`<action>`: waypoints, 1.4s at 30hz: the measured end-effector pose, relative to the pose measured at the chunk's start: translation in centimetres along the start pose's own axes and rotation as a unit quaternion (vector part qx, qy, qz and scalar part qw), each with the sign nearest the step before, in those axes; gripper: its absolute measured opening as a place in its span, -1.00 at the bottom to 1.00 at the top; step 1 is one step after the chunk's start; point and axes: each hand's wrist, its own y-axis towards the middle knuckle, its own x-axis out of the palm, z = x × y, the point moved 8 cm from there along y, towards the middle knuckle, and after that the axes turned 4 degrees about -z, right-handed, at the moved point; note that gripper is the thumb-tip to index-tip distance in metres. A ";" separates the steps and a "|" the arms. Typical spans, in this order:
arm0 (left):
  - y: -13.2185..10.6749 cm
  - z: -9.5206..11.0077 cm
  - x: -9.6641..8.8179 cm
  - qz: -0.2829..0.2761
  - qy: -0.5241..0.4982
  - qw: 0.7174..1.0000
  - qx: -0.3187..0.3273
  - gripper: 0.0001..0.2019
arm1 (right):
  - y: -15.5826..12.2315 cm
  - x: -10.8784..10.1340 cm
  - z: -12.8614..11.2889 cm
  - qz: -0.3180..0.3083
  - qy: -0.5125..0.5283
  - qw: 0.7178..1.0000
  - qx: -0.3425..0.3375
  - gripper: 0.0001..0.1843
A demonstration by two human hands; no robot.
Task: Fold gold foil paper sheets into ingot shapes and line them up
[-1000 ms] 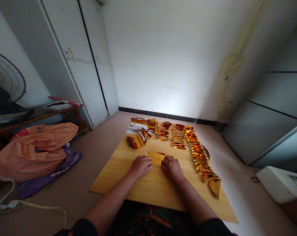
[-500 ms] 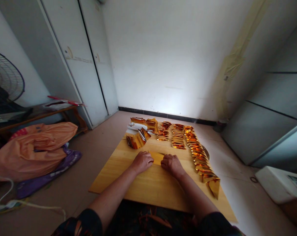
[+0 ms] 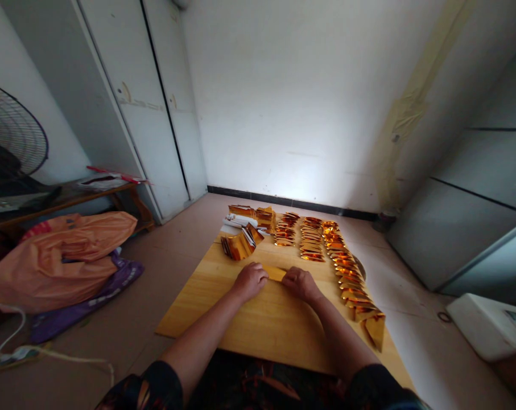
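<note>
Looks to me like the gold paper (image 3: 276,274) mid-way up the board (image 3: 198,302) got narrower since a second ago, so the fold's probably further along, left hand (image 3: 251,280) at 9 o'clock and right hand (image 3: 299,283) at 3 pinching its ends.

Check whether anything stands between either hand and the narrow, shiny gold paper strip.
Nothing visible does: the left hand and right hand already grip opposite ends of the gold paper strip. The curved stack of gold foil sheets lies beyond the left hand, not between.
</note>
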 end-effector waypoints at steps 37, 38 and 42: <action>2.2 -2.3 1.0 -0.023 0.052 0.970 -0.238 -0.68 | 1.0 1.3 -1.1 0.092 -0.179 0.963 0.176 -0.83; 2.3 -2.3 1.0 -0.025 0.052 0.970 -0.236 -0.68 | 1.0 1.4 -1.2 0.091 -0.187 0.963 0.174 -0.82; 2.4 -2.1 1.0 -0.035 0.059 0.971 -0.228 -0.69 | 0.8 1.5 -1.1 0.096 -0.197 0.959 0.181 -0.81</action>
